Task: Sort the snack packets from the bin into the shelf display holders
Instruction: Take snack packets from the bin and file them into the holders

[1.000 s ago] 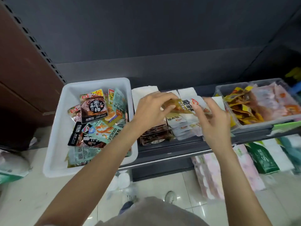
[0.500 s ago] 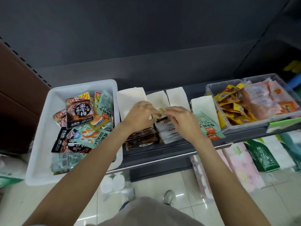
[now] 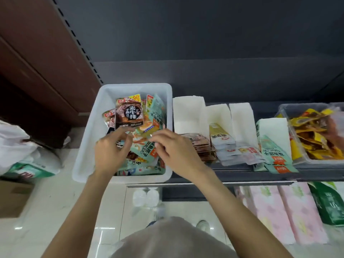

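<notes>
Both hands have come back from the white display holders to the white bin on the shelf, likely to fetch more. Snack packets lie heaped inside. The left hand and right hand curl their fingers among them; a firm pinch cannot be told.

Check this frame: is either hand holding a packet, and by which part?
Cannot be told. Both the left hand and right hand have fingers curled among packets in the white bin, but no definite grip shows.
</notes>
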`<state>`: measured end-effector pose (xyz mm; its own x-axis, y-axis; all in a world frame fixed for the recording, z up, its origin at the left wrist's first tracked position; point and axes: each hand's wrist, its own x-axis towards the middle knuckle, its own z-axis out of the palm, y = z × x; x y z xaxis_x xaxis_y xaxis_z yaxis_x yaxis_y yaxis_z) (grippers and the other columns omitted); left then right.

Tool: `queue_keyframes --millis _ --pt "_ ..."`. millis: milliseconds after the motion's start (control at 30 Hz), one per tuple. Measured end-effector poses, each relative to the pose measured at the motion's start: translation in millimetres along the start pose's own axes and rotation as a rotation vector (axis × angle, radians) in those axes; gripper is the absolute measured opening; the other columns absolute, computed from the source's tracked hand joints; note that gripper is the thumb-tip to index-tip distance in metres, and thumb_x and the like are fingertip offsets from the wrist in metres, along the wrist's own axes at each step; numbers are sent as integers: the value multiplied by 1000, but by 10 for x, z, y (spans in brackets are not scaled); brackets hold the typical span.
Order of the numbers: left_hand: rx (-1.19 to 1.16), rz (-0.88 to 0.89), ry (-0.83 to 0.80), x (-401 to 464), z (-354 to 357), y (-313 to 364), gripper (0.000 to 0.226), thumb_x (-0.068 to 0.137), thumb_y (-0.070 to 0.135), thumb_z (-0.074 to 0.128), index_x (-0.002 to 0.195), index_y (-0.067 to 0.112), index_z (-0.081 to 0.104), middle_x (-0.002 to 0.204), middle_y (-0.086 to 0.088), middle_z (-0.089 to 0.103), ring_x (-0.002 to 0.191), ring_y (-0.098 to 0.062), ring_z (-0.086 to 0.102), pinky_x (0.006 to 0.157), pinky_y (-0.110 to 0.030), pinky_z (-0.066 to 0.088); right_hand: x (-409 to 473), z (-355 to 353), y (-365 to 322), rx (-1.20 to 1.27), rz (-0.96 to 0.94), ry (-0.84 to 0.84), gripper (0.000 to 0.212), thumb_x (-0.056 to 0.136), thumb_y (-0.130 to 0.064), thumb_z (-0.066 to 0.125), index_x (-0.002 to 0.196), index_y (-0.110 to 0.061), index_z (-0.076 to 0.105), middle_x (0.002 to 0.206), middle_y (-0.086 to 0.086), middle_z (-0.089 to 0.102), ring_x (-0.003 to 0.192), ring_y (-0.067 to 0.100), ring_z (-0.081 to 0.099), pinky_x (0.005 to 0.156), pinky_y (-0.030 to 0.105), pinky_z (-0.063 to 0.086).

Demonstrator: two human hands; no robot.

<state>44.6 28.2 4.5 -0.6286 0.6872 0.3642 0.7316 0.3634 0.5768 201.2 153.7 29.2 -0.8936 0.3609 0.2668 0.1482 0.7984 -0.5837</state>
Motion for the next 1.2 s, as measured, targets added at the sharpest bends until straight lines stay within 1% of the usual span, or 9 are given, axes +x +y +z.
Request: queue_keyframes --millis 167,300,400,600,700,800,900,1033,1200 --pt "292 -151 -378 -164 -83 -581 38 76 16 73 113 21 67 119 -3 62 109 -27 54 89 -38 46 321 689 -81 -249 134 -388 43 96 -20 51 135 -1 43 136 18 44 118 36 50 95 43 48" --pt "373 -145 -434 -217 -87 -634 46 82 24 66 127 20 58 134 2 51 118 -24 48 96 -38 41 522 971 -33 -350 351 -513 79 91 -43 57 147 -3 17 143 29 30 128 46 35 105 48 37" --pt "364 -143 -405 -198 -94 -653 42 86 28 63 127 21 57 132 1 53 117 -24 48 95 -38 41 534 1016 -62 -276 397 -510 81 84 -44 67 143 -14 21 137 25 35 109 38 52 91 43 45" --pt "127 49 -22 -53 -169 -622 41 80 20 72 117 10 59 116 -11 58 106 -28 53 88 -39 46 426 790 -180 -408 162 -383 81 72 -42 75 137 -16 33 133 9 41 122 28 34 101 40 27" --pt "50 231 -303 72 -169 -616 54 80 38 67 126 14 54 124 -7 57 116 -25 51 99 -39 40 390 592 -208 -412 -89 -276 77 71 -25 73 137 -15 35 139 3 39 131 23 27 112 46 9" --pt "-118 32 -534 177 -200 -479 48 81 32 72 125 20 55 114 4 64 102 -13 60 87 -27 45 372 370 -177 -413 -187 -215 88 67 -9 73 143 -21 29 149 1 30 141 21 14 115 55 -5" --pt "-451 -244 -506 234 -260 -328 24 83 20 70 105 22 60 102 6 69 92 -9 66 76 -22 53 310 94 -136 -165 -22 -81 90 77 -19 75 146 -32 18 155 -1 15 143 16 10 117 46 11" --pt "-670 -386 -468 193 -290 -101 18 84 16 68 100 20 62 97 4 72 85 -15 70 74 -40 58 246 -179 -132 483 398 11 62 88 -23 66 140 -31 32 121 -12 56 104 0 56 82 13 47" --pt "-687 -325 -511 197 -266 166 22 80 14 72 99 22 63 96 5 72 86 -12 70 74 -34 59 161 -227 -1 775 588 92 27 91 -24 62 117 -25 56 101 1 71 87 16 67 65 30 56"
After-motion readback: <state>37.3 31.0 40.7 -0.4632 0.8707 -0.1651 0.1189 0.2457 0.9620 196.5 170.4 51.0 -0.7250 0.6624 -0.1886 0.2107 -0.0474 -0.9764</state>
